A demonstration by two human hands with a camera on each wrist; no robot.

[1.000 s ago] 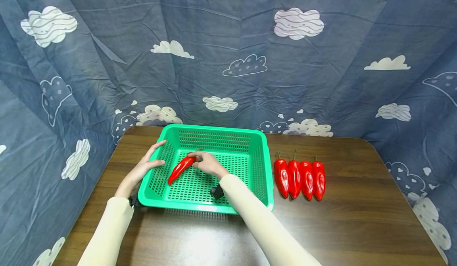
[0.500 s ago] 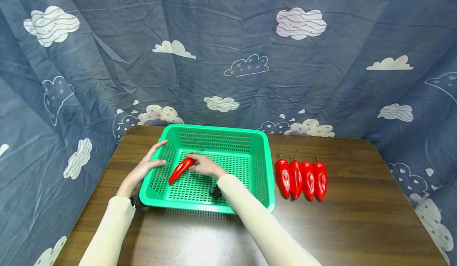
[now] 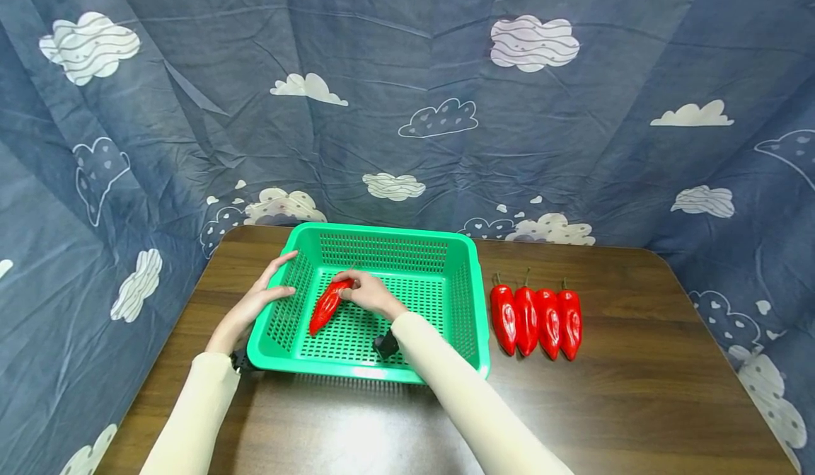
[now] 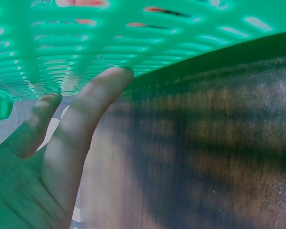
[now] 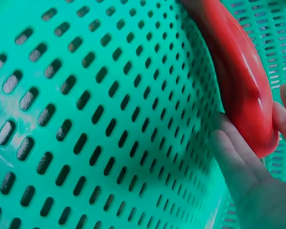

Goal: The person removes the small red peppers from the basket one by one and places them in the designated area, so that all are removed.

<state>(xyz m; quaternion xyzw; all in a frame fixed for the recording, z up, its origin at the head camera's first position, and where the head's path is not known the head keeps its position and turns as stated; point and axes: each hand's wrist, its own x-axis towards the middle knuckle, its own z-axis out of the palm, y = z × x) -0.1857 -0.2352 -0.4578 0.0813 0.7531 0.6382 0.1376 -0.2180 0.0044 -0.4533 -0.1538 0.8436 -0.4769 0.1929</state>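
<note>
A glossy red pepper lies aslant in the left part of the green plastic basket. My right hand pinches its upper end between thumb and fingers, covering the stem. In the right wrist view, the fingers lie on one side of the pepper, and the thumb side meets the other. My left hand rests at the basket's left rim, its visible fingers straight and spread. In the left wrist view, straight fingers touch the basket's slotted wall from outside.
Several more red peppers stand in a row, stems away from me, right of the basket on the brown wooden table. A blue cloud-print curtain hangs behind. Black wrist gear shows at my right sleeve.
The pepper in the basket has turned under my right hand; its lower tip sits slightly further right and nearer me, and its stem is now covered. My left hand stays at the rim.
</note>
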